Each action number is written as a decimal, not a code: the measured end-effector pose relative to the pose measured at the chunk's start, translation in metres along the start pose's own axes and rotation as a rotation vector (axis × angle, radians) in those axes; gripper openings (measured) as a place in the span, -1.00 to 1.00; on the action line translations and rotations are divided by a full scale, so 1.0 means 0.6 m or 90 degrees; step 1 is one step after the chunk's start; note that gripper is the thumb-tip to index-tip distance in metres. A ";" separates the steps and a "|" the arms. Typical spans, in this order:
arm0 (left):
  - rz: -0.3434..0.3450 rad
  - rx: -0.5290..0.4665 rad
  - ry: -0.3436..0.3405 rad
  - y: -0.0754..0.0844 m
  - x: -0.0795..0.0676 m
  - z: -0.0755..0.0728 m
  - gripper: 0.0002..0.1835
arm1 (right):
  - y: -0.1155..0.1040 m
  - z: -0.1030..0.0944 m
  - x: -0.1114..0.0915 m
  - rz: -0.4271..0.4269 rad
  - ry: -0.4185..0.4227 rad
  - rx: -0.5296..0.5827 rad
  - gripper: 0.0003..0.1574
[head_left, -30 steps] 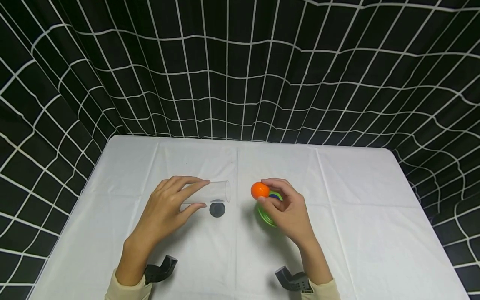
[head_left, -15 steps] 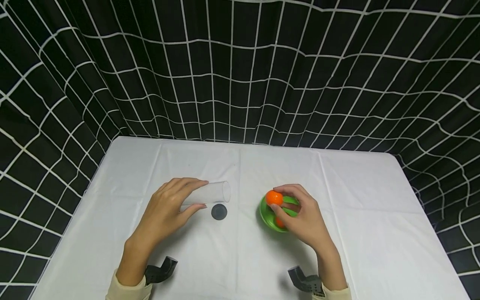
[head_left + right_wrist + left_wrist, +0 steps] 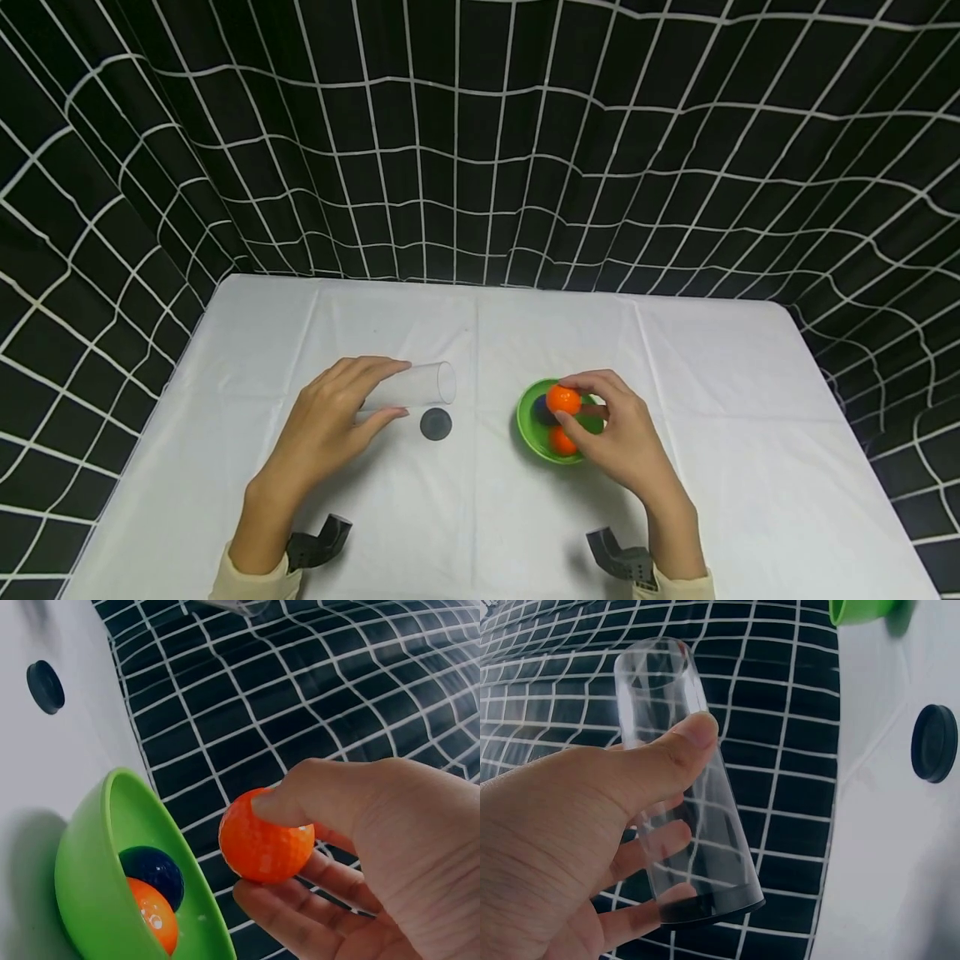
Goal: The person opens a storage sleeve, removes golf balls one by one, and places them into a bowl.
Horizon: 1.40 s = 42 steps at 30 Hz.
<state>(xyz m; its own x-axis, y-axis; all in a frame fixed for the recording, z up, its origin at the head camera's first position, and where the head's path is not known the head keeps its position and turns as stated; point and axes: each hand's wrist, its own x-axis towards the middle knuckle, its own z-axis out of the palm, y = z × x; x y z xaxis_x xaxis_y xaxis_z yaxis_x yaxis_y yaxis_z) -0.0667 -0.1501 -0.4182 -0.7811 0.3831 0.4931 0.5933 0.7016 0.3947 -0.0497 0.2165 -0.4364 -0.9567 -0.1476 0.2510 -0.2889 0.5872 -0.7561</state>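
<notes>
My left hand grips a clear plastic tube, tipped on its side in the head view. Its far end is uncapped, and a black cap closes the end near my palm. In my right hand an orange golf ball is pinched between thumb and fingers, above a green bowl. Inside the bowl lie a dark blue ball and a second orange golf ball. A round black lid lies on the table just below the tube's open end.
A white cloth covers the table. Black curtains with a white grid hang behind it and along both sides. Each wrist carries a dark camera mount.
The right hand has moved right with the orange golf ball, from beside the bowl to over it. Balls in the bowl have come into view. The left hand and tube stay nearly still.
</notes>
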 end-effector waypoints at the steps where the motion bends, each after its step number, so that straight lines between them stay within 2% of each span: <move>1: 0.000 0.001 0.001 -0.001 0.001 0.000 -0.42 | 0.001 -0.001 0.001 -0.001 -0.001 -0.005 -0.52; 16: -0.009 0.012 -0.002 -0.003 -0.009 0.003 -0.42 | 0.007 -0.009 -0.006 0.038 -0.038 -0.067 -0.58; 20: -0.023 0.022 -0.004 0.002 -0.020 0.006 -0.43 | 0.009 -0.013 -0.015 0.046 -0.050 -0.083 -0.60; 24: -0.041 0.017 0.006 0.003 -0.020 0.005 -0.42 | 0.012 -0.017 -0.019 0.047 -0.052 -0.097 -0.60; 28: -0.048 0.006 0.009 0.001 -0.014 0.004 -0.42 | 0.017 -0.023 -0.018 0.034 -0.023 -0.121 -0.58; 35: -0.081 -0.005 0.005 -0.002 -0.017 0.002 -0.38 | 0.024 -0.028 -0.019 -0.044 0.093 -0.126 -0.60; 42: -0.082 -0.074 0.023 -0.011 -0.007 0.007 -0.35 | 0.022 -0.027 -0.007 -0.048 0.112 -0.100 -0.68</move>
<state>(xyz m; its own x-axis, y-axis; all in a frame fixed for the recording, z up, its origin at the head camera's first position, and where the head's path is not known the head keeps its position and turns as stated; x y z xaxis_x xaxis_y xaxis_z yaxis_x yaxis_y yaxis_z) -0.0683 -0.1540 -0.4258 -0.8456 0.2718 0.4594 0.5093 0.6688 0.5416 -0.0490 0.2378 -0.4376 -0.9078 -0.0622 0.4147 -0.3364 0.6984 -0.6317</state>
